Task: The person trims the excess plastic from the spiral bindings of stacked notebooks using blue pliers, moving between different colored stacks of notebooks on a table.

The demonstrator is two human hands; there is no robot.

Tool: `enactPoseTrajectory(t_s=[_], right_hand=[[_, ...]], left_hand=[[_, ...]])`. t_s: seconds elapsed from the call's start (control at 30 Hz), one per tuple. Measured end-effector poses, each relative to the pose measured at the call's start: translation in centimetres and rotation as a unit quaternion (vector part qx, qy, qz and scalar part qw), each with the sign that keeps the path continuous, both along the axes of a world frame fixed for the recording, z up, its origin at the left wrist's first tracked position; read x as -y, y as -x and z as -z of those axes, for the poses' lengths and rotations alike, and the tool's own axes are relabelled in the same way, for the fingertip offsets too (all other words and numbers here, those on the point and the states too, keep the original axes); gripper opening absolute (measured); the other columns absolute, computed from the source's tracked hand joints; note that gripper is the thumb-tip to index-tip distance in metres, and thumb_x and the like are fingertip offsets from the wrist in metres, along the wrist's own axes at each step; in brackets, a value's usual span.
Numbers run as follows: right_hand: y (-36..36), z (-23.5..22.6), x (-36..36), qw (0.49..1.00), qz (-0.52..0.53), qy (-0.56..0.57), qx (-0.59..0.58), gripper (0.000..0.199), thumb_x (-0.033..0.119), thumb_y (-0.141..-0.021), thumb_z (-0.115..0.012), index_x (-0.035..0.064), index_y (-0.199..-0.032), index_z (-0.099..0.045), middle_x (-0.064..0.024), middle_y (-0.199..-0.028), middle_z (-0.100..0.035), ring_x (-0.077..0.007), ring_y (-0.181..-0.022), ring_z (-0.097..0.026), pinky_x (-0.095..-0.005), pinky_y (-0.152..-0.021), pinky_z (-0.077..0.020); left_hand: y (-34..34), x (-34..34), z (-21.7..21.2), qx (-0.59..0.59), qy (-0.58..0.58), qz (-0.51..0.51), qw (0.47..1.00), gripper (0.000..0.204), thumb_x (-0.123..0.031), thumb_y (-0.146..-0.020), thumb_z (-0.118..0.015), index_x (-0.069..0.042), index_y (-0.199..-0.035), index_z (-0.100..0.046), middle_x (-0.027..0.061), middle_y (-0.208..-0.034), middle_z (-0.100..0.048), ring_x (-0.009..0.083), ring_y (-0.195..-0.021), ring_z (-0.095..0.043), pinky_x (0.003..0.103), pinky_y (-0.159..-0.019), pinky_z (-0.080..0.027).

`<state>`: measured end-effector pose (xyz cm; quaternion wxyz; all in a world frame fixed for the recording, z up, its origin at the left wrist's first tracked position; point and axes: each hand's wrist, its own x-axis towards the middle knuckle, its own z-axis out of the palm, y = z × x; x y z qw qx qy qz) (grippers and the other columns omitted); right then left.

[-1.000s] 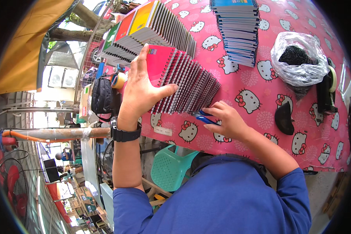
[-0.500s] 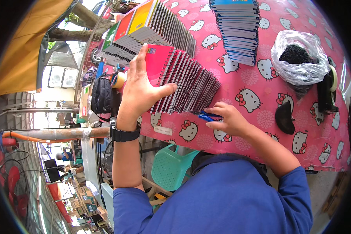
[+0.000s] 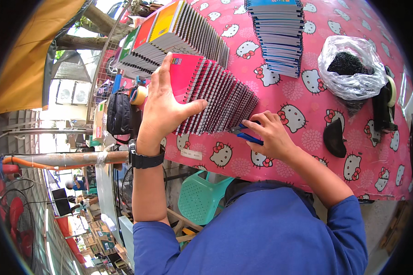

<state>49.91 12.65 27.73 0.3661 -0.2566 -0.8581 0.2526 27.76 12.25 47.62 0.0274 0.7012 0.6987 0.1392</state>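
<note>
Head view, looking down on a table (image 3: 307, 151) covered in a pink cartoon-cat cloth. The left hand (image 3: 167, 107) lies flat, fingers spread, on the pink cover of the front notebook in a fanned row of notebooks (image 3: 215, 98); the thumb reaches across the lower covers. A black watch (image 3: 146, 159) sits on that wrist. The row leans along the table's near-left part, spiral bindings facing the person.

The right hand (image 3: 270, 135) is closed around blue-handled pliers (image 3: 245, 133), whose tip meets the lower right end of the row, at the spiral wire. The two hands are apart, one at each end of the fanned covers.

Behind this row, a second row (image 3: 179, 39) of spiral notebooks with yellow, red and green covers leans the same way. A tall stack (image 3: 280, 39) of blue-covered books stands at the far edge. To the right lie a clear bag (image 3: 353, 68) holding dark material, a black tape dispenser (image 3: 384, 107) and a dark curved object (image 3: 335, 137).

Below the table edge stand a green plastic stool (image 3: 199, 197) and, at left, a black bag (image 3: 119, 114). The person wears a blue shirt (image 3: 261, 233).
</note>
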Motion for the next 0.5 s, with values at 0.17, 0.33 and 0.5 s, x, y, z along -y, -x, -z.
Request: enactPoseTrajectory(t_s=[0.17,0.33,0.5], right_hand=[[-0.2,1.0,-0.7,0.998,-0.044,0.039,-0.009,0.057,0.02,-0.062,-0.075,0.0115,-0.117,-0.058,-0.0078,-0.104,-0.054,-0.0252,-0.096,-0.049,-0.0393,-0.083,-0.04],[-0.4,0.1,-0.1,0.998,-0.024,0.054,-0.002,0.057,0.02,-0.063,-0.075,0.0109,-0.117,-0.058,-0.0076,-0.105,-0.054,-0.0252,-0.097,-0.049,-0.0393,-0.083,-0.0397],[-0.3,0.0,-0.1,1.0,-0.007,0.026,-0.002,0.058,0.021,-0.062,-0.076,0.0115,-0.117,-0.058,-0.0079,-0.106,-0.053,-0.0261,-0.1,-0.048,-0.0403,-0.086,-0.0384]], left_hand=[[-0.2,0.0,-0.2,0.0,0.002,0.001,1.0,0.114,-0.044,-0.056,-0.08,-0.009,-0.146,-0.019,0.0221,-0.136,-0.037,0.0389,-0.126,-0.036,0.045,-0.106,-0.031],[-0.1,0.1,-0.1,0.0,0.001,-0.002,1.0,0.113,-0.044,-0.057,-0.08,-0.01,-0.146,-0.018,0.0224,-0.135,-0.037,0.0392,-0.126,-0.037,0.045,-0.106,-0.031],[-0.2,0.1,-0.1,0.0,0.004,-0.006,1.0,0.114,-0.044,-0.056,-0.08,-0.01,-0.146,-0.018,0.0222,-0.135,-0.038,0.0391,-0.126,-0.037,0.045,-0.106,-0.031]])
